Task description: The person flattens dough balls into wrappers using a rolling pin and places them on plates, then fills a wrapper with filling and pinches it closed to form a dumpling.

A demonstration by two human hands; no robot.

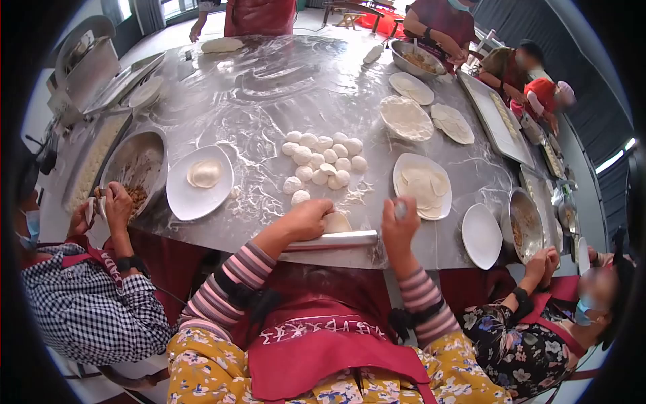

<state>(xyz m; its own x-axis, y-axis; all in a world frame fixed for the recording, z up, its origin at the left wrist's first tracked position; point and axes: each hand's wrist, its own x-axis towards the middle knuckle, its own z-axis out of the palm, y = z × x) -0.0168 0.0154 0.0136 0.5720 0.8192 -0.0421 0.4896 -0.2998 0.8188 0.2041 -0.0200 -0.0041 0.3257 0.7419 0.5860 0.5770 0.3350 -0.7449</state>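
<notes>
My left hand is closed, fingers gripping the edge of a round dough wrapper on the floured table. Just in front of me, along the table's near edge, lies a shiny metal rolling pin; my left forearm hides its left part. My right hand makes a fist at the pin's right end, with a grey end piece showing between the fingers. Beyond my hands sits a cluster of floured dough balls. Flat wrappers are stacked on a white plate right of them.
Left, a white plate carries wrappers, beside a steel bowl of filling where a co-worker folds dough. On the right are a white plate, another filling bowl and a co-worker. A flour bowl and trays stand farther off.
</notes>
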